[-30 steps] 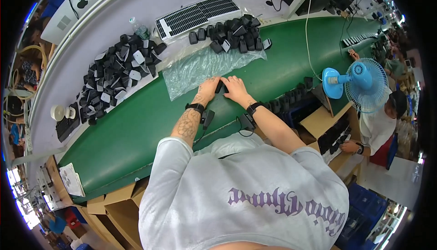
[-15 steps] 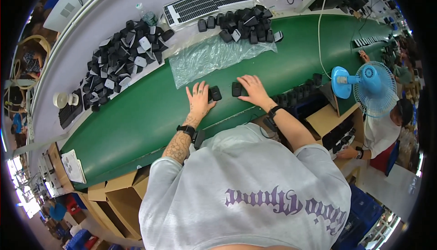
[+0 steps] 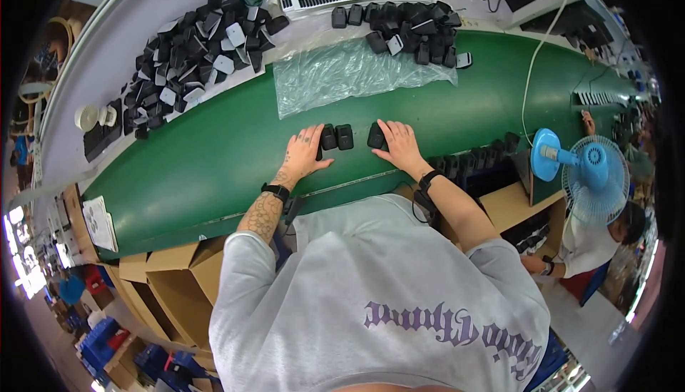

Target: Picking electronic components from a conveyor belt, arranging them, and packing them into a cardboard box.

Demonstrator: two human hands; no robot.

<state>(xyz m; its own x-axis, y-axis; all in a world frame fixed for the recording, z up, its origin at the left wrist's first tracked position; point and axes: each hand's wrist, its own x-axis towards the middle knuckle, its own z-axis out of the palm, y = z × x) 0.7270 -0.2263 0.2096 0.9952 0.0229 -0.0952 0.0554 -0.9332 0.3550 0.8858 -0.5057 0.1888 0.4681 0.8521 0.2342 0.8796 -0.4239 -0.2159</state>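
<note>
A clear plastic bag [image 3: 349, 74] is lying on the green belt [image 3: 214, 156] ahead of me, black parts [image 3: 193, 42] are piling up beyond (two heaps), and a blue fan [image 3: 581, 171] is standing rightward.

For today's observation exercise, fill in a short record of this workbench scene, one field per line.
Surface: green belt
Left hand: flat on the belt, touching a pair of small black units
Right hand: resting on another black unit
Beyond hands: clear plastic bag
Stock: black unit piles, left and right
Right side: blue fan
</note>
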